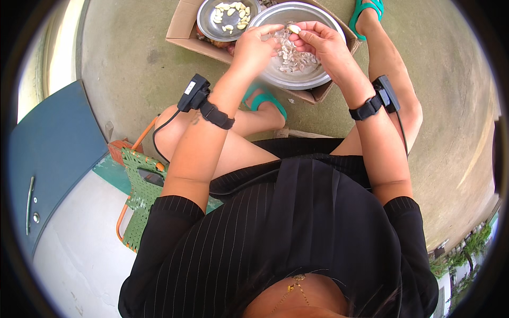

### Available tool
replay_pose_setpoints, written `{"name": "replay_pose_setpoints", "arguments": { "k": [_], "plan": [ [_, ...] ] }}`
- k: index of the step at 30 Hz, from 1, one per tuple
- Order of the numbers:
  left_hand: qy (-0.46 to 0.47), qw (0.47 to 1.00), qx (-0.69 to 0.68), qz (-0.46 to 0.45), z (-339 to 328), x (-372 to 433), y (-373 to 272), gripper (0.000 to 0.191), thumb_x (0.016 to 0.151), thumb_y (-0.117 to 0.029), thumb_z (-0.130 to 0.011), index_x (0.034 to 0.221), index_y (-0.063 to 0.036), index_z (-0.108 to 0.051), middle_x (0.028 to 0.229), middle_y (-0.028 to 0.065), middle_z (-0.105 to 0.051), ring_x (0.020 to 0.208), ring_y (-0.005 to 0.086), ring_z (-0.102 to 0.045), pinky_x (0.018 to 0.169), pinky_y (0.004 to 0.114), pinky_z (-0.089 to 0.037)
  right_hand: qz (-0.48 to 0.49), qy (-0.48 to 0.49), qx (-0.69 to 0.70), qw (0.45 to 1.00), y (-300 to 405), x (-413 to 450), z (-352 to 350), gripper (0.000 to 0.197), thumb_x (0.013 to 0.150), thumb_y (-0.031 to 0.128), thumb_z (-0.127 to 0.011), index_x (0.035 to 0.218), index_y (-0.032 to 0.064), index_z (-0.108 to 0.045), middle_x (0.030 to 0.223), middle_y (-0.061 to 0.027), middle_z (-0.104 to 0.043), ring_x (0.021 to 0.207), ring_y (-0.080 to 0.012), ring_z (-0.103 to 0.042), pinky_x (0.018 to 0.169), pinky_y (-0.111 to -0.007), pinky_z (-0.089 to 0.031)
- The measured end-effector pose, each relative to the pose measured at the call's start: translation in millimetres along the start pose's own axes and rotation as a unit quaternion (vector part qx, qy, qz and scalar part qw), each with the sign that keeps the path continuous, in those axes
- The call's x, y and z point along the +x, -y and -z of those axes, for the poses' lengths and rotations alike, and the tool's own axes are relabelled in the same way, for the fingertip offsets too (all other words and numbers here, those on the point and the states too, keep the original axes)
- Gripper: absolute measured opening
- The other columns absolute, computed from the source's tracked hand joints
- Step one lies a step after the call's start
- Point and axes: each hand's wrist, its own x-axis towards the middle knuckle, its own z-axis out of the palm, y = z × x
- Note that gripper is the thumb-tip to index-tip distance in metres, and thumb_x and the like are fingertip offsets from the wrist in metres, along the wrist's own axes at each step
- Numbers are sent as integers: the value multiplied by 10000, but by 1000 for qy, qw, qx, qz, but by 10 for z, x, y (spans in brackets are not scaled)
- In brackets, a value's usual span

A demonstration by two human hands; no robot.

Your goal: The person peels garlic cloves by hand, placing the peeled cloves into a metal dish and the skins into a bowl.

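My right hand [318, 37] pinches a pale garlic clove [294, 29] between thumb and fingers, above a large metal basin [278, 80]. Thin, dry garlic skins [292, 55] lie scattered over the bottom of the basin. Close by on the left, my left hand [258, 45] hovers over the basin's edge, its fingers spread and slightly blurred; I see nothing held in it. A smaller metal bowl [230, 20] with several peeled garlic cloves [242, 26] stands to the left of the basin. Both vessels rest on an open cardboard box [181, 24].
My feet in green sandals [265, 99] flank the box on a concrete floor [131, 51]. A green woven chair [145, 190] with a dark phone-like object [151, 177] stands at my left, near a blue door [59, 159]. Cables run from devices strapped on both wrists.
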Motion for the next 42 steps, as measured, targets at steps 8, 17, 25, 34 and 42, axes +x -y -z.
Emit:
{"name": "replay_pose_setpoints", "arguments": {
  "k": [8, 17, 25, 34, 42],
  "plan": [
    [63, 998, -19, -3, -44, -52, -171, 261, 916, -151, -618, 1151, -43, -657, 971, 48, -679, 787, 102, -636, 730, 243, -511, -10, -12, -76, 997, -97, 46, 71, 207, 955, 137, -564, 1120, 17, -603, 882, -16, -651, 769, -61, -577, 716, -192, -470],
    [-72, 986, -138, 51, 234, 117, 28, 184, 929, -91, -580, 1060, 38, -586, 942, 113, -660, 813, 160, -640, 755, 275, -544, -17, -81, -151, 985, -160, 106, 89, 203, 906, 33, -464, 953, 20, -661, 763, -38, -651, 675, -91, -583, 608, -231, -464],
    [-182, 967, -164, 68, 686, 315, 272, 399, 891, -101, -607, 1204, 111, -480, 1155, 183, -554, 1050, 277, -591, 871, 362, -542, 21, -107, -363, 925, -234, 119, 153, 176, 890, 143, -544, 942, 29, -668, 707, -68, -660, 618, -156, -608, 592, -300, -470],
    [-138, 961, -149, 189, 1108, 480, 284, 394, 906, -134, -576, 1229, 59, -460, 1137, 195, -571, 1029, 266, -594, 883, 389, -539, 9, -112, -382, 918, 27, 17, 17, 177, 871, 180, -628, 914, 9, -628, 717, -81, -671, 605, -155, -624, 604, -297, -482],
    [-89, 964, 59, 243, 1755, 1073, 186, 398, 937, -208, -528, 1274, 4, -506, 1192, 145, -564, 1057, 245, -579, 942, 384, -492, -38, -77, -372, 924, 338, -142, 52, 242, 924, 245, -618, 822, 26, -595, 612, -14, -594, 563, -59, -498, 527, -239, -386]
  ]
}}
